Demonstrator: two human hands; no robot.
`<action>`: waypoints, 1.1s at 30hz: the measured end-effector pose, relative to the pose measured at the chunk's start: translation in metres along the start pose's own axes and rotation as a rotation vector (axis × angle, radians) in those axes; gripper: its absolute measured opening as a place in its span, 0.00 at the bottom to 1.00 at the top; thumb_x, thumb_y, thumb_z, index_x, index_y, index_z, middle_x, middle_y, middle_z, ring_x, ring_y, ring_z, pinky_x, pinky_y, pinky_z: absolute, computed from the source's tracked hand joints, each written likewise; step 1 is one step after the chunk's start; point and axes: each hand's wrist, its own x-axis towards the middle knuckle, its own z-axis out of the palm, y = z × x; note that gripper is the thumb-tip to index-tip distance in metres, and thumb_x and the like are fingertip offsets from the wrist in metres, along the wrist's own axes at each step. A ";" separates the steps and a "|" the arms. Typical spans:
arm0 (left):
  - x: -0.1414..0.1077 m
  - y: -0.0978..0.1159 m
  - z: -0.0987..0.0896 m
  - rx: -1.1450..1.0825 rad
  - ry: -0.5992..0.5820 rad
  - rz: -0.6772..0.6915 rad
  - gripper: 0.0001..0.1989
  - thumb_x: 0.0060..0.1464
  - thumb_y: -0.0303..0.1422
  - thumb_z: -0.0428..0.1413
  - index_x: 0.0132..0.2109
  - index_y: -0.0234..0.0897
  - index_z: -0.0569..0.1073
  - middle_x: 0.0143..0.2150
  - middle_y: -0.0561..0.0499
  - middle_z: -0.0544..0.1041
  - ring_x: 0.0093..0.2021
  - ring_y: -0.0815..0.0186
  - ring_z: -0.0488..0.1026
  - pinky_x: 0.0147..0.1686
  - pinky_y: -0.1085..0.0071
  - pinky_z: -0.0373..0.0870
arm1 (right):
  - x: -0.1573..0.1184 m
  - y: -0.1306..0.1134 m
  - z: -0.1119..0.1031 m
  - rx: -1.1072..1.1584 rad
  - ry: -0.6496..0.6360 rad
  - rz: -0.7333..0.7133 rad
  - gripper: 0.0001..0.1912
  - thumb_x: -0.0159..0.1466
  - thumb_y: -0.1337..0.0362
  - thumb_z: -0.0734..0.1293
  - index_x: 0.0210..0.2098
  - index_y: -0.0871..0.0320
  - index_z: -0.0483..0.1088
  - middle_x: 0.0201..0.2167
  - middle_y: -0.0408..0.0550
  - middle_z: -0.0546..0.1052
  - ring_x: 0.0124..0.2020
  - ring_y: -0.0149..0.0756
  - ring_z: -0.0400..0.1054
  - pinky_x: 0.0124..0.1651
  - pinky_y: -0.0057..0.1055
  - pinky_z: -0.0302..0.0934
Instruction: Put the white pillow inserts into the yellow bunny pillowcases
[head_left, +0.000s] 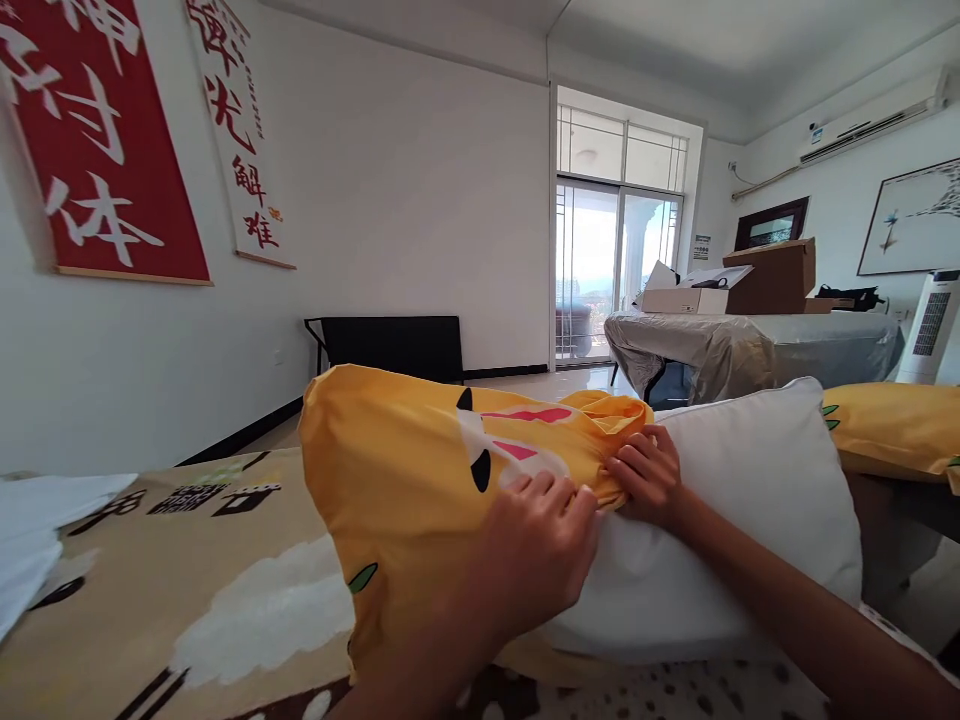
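Observation:
A yellow pillowcase [390, 450] with pink, white and black print covers the left part of a white pillow [757, 500]. The pillow's right part is bare. My left hand [540, 545] is closed on the pillowcase near its front edge. Just beyond it, my right hand [649, 475] grips the bunched opening of the case, where the cloth folds against the pillow. Both lie on a beige printed bedspread [255, 540]. My left fingertips are partly hidden from view.
White cloth [52, 530] lies at the left edge of the bedspread. Another yellow pillow [892, 425] rests at the right. Farther back stand a plastic-covered table [697, 350] with boxes [772, 280], a black panel [390, 345] by the wall, and a glass door [592, 260].

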 end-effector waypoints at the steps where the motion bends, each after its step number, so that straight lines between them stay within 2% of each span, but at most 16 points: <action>1: 0.005 -0.013 -0.008 0.032 0.007 -0.031 0.09 0.58 0.29 0.46 0.31 0.36 0.67 0.28 0.50 0.70 0.30 0.63 0.66 0.30 0.65 0.61 | -0.001 -0.001 0.000 0.003 0.006 0.001 0.05 0.56 0.71 0.62 0.25 0.58 0.63 0.19 0.42 0.67 0.27 0.31 0.60 0.40 0.37 0.54; 4: 0.017 -0.057 -0.017 0.164 -0.067 -0.142 0.11 0.59 0.30 0.44 0.36 0.34 0.70 0.35 0.45 0.74 0.39 0.59 0.69 0.38 0.63 0.64 | -0.002 -0.004 -0.002 -0.038 0.035 -0.032 0.05 0.55 0.73 0.62 0.25 0.58 0.64 0.25 0.45 0.72 0.33 0.34 0.65 0.43 0.39 0.54; 7: 0.014 -0.091 -0.003 0.161 -0.274 -0.222 0.19 0.62 0.41 0.42 0.42 0.33 0.71 0.40 0.42 0.75 0.43 0.56 0.71 0.43 0.60 0.64 | 0.000 -0.009 -0.003 -0.163 0.096 -0.063 0.06 0.58 0.74 0.63 0.28 0.57 0.67 0.32 0.45 0.75 0.40 0.34 0.66 0.46 0.38 0.52; 9: 0.004 -0.100 0.009 0.158 -0.348 -0.256 0.24 0.62 0.47 0.39 0.43 0.33 0.71 0.39 0.42 0.75 0.41 0.55 0.71 0.43 0.59 0.64 | 0.005 -0.014 -0.003 -0.193 0.051 -0.124 0.07 0.60 0.73 0.64 0.32 0.55 0.70 0.35 0.44 0.76 0.41 0.32 0.66 0.46 0.35 0.51; 11: -0.006 -0.103 0.018 0.173 -0.330 -0.264 0.27 0.61 0.50 0.37 0.42 0.32 0.70 0.38 0.41 0.75 0.41 0.54 0.71 0.42 0.57 0.64 | 0.011 -0.020 -0.001 -0.118 -0.085 -0.220 0.08 0.62 0.72 0.62 0.34 0.55 0.71 0.36 0.44 0.76 0.41 0.31 0.65 0.45 0.33 0.52; 13: -0.013 -0.103 0.022 0.176 -0.292 -0.252 0.28 0.61 0.51 0.37 0.42 0.32 0.70 0.38 0.40 0.74 0.41 0.54 0.71 0.42 0.57 0.64 | 0.015 -0.027 0.001 0.024 -0.207 -0.263 0.10 0.64 0.73 0.59 0.32 0.57 0.69 0.34 0.46 0.75 0.39 0.32 0.65 0.44 0.32 0.54; 16: -0.017 -0.107 0.020 0.137 -0.296 -0.251 0.27 0.61 0.50 0.38 0.43 0.33 0.70 0.39 0.40 0.74 0.42 0.54 0.70 0.43 0.57 0.63 | 0.016 -0.039 0.002 0.205 -0.303 -0.153 0.13 0.62 0.75 0.55 0.24 0.58 0.63 0.23 0.45 0.68 0.30 0.32 0.60 0.36 0.30 0.54; 18: -0.019 -0.111 0.019 0.103 -0.306 -0.266 0.26 0.61 0.49 0.38 0.45 0.33 0.70 0.41 0.41 0.74 0.44 0.54 0.70 0.45 0.57 0.62 | 0.016 -0.047 0.001 0.281 -0.371 -0.096 0.13 0.61 0.73 0.55 0.22 0.57 0.60 0.21 0.44 0.65 0.26 0.32 0.56 0.32 0.30 0.51; 20: -0.022 -0.113 0.018 0.093 -0.291 -0.275 0.26 0.61 0.49 0.38 0.46 0.34 0.70 0.42 0.42 0.74 0.45 0.55 0.70 0.46 0.58 0.62 | 0.016 -0.054 -0.002 0.277 -0.445 -0.086 0.09 0.61 0.70 0.57 0.26 0.58 0.64 0.23 0.45 0.66 0.26 0.33 0.56 0.31 0.32 0.50; 21: -0.024 -0.113 0.019 0.104 -0.275 -0.274 0.26 0.61 0.49 0.38 0.46 0.34 0.70 0.42 0.42 0.74 0.45 0.55 0.70 0.46 0.58 0.62 | 0.017 -0.056 -0.004 0.242 -0.470 -0.089 0.08 0.61 0.69 0.57 0.31 0.59 0.67 0.24 0.45 0.67 0.27 0.34 0.57 0.32 0.32 0.49; 23: -0.029 -0.110 0.020 0.155 -0.238 -0.269 0.25 0.61 0.48 0.39 0.46 0.33 0.70 0.41 0.41 0.74 0.44 0.54 0.69 0.45 0.58 0.62 | 0.020 -0.060 -0.005 0.159 -0.483 -0.123 0.13 0.63 0.70 0.58 0.45 0.59 0.69 0.24 0.44 0.69 0.28 0.33 0.57 0.33 0.33 0.49; 25: -0.034 -0.106 0.021 0.201 -0.207 -0.263 0.24 0.61 0.47 0.40 0.46 0.32 0.70 0.42 0.41 0.74 0.44 0.53 0.69 0.45 0.57 0.61 | 0.022 -0.063 -0.006 0.141 -0.445 -0.216 0.16 0.65 0.71 0.59 0.52 0.60 0.66 0.24 0.43 0.68 0.27 0.32 0.58 0.34 0.33 0.50; 29: -0.039 -0.103 0.021 0.216 -0.182 -0.254 0.24 0.61 0.46 0.41 0.49 0.31 0.70 0.43 0.41 0.74 0.44 0.52 0.69 0.45 0.56 0.61 | 0.022 -0.073 -0.010 0.242 -0.364 -0.358 0.09 0.63 0.70 0.63 0.42 0.62 0.71 0.30 0.46 0.71 0.33 0.33 0.62 0.38 0.35 0.52; 31: -0.039 -0.104 0.021 0.212 -0.184 -0.245 0.24 0.61 0.46 0.41 0.48 0.32 0.70 0.42 0.41 0.75 0.43 0.52 0.69 0.45 0.56 0.61 | 0.019 -0.080 -0.011 0.298 -0.378 -0.362 0.06 0.63 0.70 0.63 0.38 0.60 0.71 0.31 0.46 0.71 0.33 0.32 0.62 0.38 0.35 0.52; 33: -0.039 -0.105 0.020 0.210 -0.188 -0.239 0.24 0.62 0.46 0.40 0.48 0.32 0.70 0.42 0.41 0.75 0.43 0.52 0.69 0.45 0.56 0.61 | 0.016 -0.086 -0.012 0.337 -0.425 -0.362 0.06 0.64 0.70 0.61 0.36 0.58 0.70 0.27 0.43 0.69 0.29 0.32 0.59 0.35 0.34 0.51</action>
